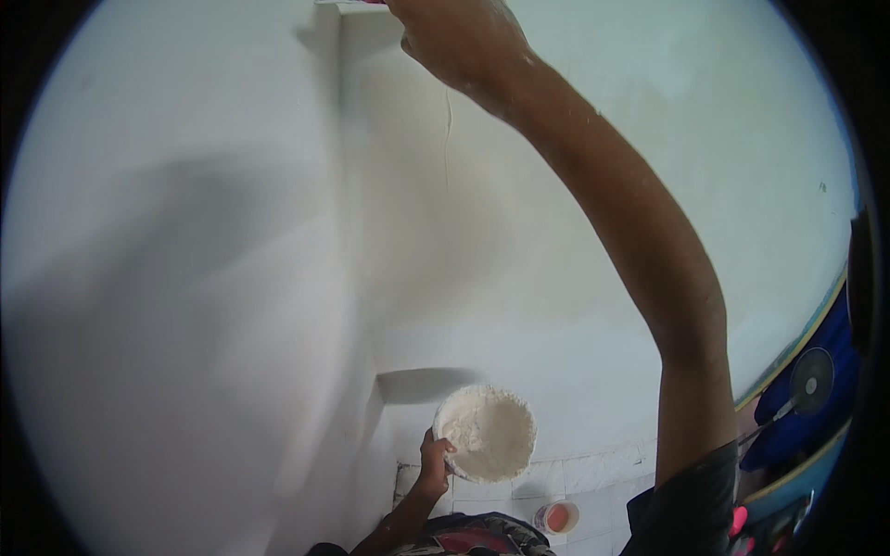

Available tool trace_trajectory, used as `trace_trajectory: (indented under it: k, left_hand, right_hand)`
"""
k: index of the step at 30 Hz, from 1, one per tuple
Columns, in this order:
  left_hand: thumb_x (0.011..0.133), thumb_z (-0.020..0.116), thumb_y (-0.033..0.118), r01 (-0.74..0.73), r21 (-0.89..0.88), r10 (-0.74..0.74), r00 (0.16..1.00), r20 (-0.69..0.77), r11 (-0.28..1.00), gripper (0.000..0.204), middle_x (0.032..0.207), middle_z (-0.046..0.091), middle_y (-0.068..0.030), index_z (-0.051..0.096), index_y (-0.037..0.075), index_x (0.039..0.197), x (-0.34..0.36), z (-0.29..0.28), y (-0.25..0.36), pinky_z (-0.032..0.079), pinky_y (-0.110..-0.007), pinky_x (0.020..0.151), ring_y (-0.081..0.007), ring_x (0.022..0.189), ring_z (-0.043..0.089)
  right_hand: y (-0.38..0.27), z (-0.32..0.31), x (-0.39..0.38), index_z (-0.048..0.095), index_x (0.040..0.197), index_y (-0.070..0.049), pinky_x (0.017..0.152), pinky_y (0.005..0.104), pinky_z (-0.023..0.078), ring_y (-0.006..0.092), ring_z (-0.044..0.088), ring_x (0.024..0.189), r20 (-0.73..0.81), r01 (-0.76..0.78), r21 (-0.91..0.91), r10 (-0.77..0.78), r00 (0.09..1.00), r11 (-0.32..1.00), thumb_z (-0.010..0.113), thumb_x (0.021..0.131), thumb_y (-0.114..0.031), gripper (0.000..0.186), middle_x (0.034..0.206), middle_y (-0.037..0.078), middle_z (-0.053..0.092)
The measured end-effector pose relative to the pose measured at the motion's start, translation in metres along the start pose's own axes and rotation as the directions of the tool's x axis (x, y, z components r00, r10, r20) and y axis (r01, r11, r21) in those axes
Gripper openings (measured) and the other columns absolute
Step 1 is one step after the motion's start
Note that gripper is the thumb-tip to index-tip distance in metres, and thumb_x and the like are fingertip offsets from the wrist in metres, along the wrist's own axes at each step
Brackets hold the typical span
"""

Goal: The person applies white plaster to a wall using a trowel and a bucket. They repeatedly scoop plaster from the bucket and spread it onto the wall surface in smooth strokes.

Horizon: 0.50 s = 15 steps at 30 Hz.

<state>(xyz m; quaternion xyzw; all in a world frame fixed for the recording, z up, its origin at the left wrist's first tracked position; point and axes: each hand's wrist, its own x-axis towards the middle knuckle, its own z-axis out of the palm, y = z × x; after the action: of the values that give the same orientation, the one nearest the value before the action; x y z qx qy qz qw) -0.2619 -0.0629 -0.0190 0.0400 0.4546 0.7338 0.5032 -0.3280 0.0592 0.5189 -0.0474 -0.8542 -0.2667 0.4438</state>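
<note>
My left hand (436,461) grips the near left rim of a round bowl (515,428), thumb over the edge. White paste (466,428) lies in it, thickest on the left, and the rim is crusted with the same stuff. High up against the wall, my right hand (464,42) is closed at the end of a raised, bent arm. Its fingers run partly out of the top of the picture. Beside them shows a sliver of a flat tool (374,2) with a pink part and a thin pale edge; the rest of it is cut off.
Two pale walls (593,306) meet at a corner left of centre, with a thin raised line (449,139) on the right one. Below, a small tub (560,517) with reddish contents stands on white floor tiles (593,491). A fan (812,385) stands at the far right by blue material.
</note>
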Motion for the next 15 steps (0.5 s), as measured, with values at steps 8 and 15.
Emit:
trace_trajectory:
  k: [8,15]
  left_hand:
    - [0.066,0.055,0.010,-0.017,-0.053,0.017,1.000,-0.005,0.998,0.069,0.113,0.057,-0.0146,0.044,0.002,0.134,-0.011,-0.001,0.009,0.059,-0.041,0.072,-0.0286,0.097,0.062]
    - [0.066,0.054,0.009,-0.015,0.013,0.016,0.999,-0.050,1.000,0.065,0.111,0.056,-0.0141,0.046,0.003,0.130,-0.031,0.031,0.015,0.058,-0.044,0.078,-0.0305,0.101,0.059]
  right_hand:
    - [0.000,0.076,-0.095,0.061,0.119,0.001,0.088,0.0463,0.052,0.0341,0.063,0.104,-0.012,0.099,0.025,-0.099,0.995,0.995,0.059,0.081,-0.006,0.038,0.114,0.020,0.065]
    - [-0.068,0.096,-0.283,0.060,0.120,0.003,0.090,0.0467,0.050,0.0347,0.064,0.105,0.324,-0.164,0.223,0.085,0.942,0.961,0.060,0.078,-0.005,0.043,0.111,0.022,0.066]
